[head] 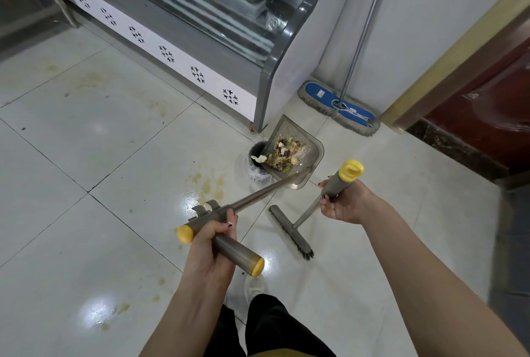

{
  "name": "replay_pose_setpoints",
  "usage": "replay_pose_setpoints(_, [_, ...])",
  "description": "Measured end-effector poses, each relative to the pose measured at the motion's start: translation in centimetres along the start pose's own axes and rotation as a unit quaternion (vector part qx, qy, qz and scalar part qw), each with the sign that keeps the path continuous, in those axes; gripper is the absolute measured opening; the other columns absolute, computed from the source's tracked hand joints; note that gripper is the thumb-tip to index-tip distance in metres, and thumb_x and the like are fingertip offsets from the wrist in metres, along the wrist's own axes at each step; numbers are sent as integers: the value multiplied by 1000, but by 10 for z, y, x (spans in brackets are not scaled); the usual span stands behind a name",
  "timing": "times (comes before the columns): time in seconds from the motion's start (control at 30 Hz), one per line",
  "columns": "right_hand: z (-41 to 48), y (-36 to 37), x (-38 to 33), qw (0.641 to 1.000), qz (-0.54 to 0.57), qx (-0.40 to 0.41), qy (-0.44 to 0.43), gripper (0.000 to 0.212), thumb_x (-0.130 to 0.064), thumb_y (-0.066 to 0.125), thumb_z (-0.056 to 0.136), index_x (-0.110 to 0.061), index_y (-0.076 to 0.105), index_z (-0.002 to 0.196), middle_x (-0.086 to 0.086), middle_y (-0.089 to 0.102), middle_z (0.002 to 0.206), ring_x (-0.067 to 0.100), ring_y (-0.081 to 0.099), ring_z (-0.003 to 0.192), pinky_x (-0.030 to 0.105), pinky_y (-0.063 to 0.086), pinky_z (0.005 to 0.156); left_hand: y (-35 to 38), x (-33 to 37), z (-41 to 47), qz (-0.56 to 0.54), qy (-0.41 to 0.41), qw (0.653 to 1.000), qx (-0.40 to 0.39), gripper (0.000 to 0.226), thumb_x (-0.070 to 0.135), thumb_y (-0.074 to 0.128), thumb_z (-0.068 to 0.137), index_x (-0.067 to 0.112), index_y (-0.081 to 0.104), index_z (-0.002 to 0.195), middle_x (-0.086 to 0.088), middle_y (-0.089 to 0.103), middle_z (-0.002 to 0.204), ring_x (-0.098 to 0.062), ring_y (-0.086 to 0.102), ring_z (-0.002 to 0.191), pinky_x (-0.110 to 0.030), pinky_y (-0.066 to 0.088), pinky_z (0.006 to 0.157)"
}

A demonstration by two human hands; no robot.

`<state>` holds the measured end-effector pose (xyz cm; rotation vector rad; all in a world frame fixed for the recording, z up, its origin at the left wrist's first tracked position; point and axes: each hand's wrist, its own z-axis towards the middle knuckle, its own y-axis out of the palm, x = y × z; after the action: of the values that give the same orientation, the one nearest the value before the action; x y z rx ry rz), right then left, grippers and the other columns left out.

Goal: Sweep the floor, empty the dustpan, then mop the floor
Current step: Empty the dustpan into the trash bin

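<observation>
My left hand (212, 237) grips the grey, yellow-capped handle of the dustpan (298, 138). The pan is tilted over a small black bin (256, 153) lined with a clear bag. Food scraps and litter (285, 151) lie in the pan, sliding toward the bin's mouth. My right hand (345, 202) holds the grey broom handle just below its yellow cap. The broom head (291, 232) rests on the tiled floor between my hands. A flat blue mop (338, 107) with a metal pole leans against the white wall beyond the bin.
A glass-fronted display counter (183, 27) runs along the back left, its corner right beside the bin. Brown stains (208, 183) and wet shine mark the pale tiles. A dark red door with a stone threshold (459, 150) is at the right. My shoe (255, 285) shows below.
</observation>
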<state>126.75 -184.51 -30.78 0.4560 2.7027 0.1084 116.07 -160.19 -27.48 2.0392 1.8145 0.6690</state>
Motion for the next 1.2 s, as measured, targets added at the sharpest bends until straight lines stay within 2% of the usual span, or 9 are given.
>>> replay_pose_setpoints(0.17, [-4, 3, 1, 1000, -14, -2, -3, 31, -28, 39, 93, -9, 53, 73, 9, 40, 69, 22, 53, 34, 28, 53, 44, 1, 1, -2, -5, -18, 1000, 8, 44, -14, 37, 87, -3, 48, 127, -31, 42, 137, -33, 46, 129, -24, 58, 68])
replay_pose_setpoints(0.33, [-9, 12, 4, 1000, -23, 2, -9, 31, -27, 40, 93, -8, 53, 72, 8, 40, 70, 20, 51, 35, 27, 53, 44, 10, 11, -4, -9, -18, 1000, 10, 18, -11, 39, 90, 1, 52, 95, -29, 41, 134, -37, 44, 129, -22, 54, 80])
replay_pose_setpoints(0.53, [-12, 20, 8, 1000, -20, 10, -19, 32, -29, 40, 94, -8, 54, 74, 9, 40, 70, 21, 52, 35, 28, 53, 45, -6, 18, 5, -12, -8, 1000, -4, 18, -9, 42, 91, 1, 50, 103, -25, 46, 132, -36, 55, 119, -26, 59, 73])
replay_pose_setpoints(0.6, [-13, 22, 10, 1000, -16, 13, -24, 32, -29, 40, 94, -7, 54, 75, 9, 40, 71, 21, 52, 34, 28, 53, 44, -14, 20, 5, -2, -9, 1000, -14, 27, -10, 39, 90, 1, 46, 114, -27, 45, 133, -36, 57, 117, -29, 59, 79])
replay_pose_setpoints(0.73, [-14, 26, 14, 999, -20, 14, -25, 31, -28, 40, 94, -7, 54, 75, 9, 41, 71, 20, 52, 35, 28, 52, 44, -25, 23, 0, 18, -13, 1000, -16, 16, -8, 40, 92, 3, 51, 96, -24, 56, 116, -39, 56, 118, -34, 50, 97])
replay_pose_setpoints(0.83, [-14, 30, 18, 999, -26, 16, -22, 32, -28, 40, 94, -8, 55, 74, 9, 41, 71, 21, 52, 35, 29, 53, 45, -32, 23, 3, 18, -10, 1000, -24, 4, 3, 51, 94, 5, 55, 94, -17, 56, 122, -39, 59, 114, -35, 59, 79])
replay_pose_setpoints(0.93, [-15, 35, 21, 999, -31, 18, -19, 31, -28, 40, 94, -8, 54, 74, 9, 40, 70, 21, 52, 34, 29, 53, 45, -33, 21, 4, 25, -14, 1000, -11, 10, 17, 56, 94, 7, 57, 98, -15, 52, 133, -37, 63, 106, -36, 56, 72])
replay_pose_setpoints(1.03, [-16, 42, 24, 999, -34, 20, -18, 31, -28, 39, 93, -8, 53, 74, 8, 41, 70, 20, 51, 41, 28, 53, 45, -27, 22, 1, 17, 5, 1000, 25, 14, 23, 56, 95, 9, 57, 98, -12, 54, 122, -30, 65, 84, -37, 52, 76])
replay_pose_setpoints(1.2, [-17, 53, 30, 999, -42, 18, -17, 31, -28, 38, 93, -7, 53, 76, 8, 41, 70, 21, 52, 35, 28, 53, 45, -25, 32, 1, 18, 24, 998, 52, 26, 33, 53, 96, 10, 55, 85, -5, 59, 93, -29, 64, 88, -40, 50, 92])
